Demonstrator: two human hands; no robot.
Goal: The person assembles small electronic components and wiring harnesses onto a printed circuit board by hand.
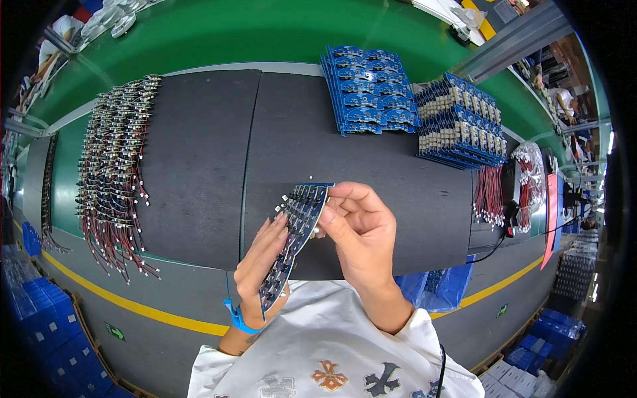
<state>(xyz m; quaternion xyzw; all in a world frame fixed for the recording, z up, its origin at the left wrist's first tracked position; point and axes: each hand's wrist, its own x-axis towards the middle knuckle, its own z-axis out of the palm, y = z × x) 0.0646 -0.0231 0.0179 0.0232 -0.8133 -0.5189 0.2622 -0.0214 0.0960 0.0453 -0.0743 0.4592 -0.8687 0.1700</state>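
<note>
A blue circuit board panel (295,239) is held up over the near edge of the bench, tilted almost on edge, with rows of black and white components on its face. My left hand (260,259), with a blue wrist strap (239,317) at its wrist, supports the panel, fingers lying along the component side. My right hand (365,235) pinches the panel's upper right corner between thumb and fingers. A small pale part shows by the right fingertips; its kind is unclear. One tiny white piece (310,177) lies on the mat just beyond the panel.
Black mats (199,132) cover the bench. Stacked blue panels (371,93) stand at the far right, next to panels with white connectors (461,123). Wired boards (113,159) are piled at left, leads hanging over the edge. Red-and-white wires (490,196) lie at right.
</note>
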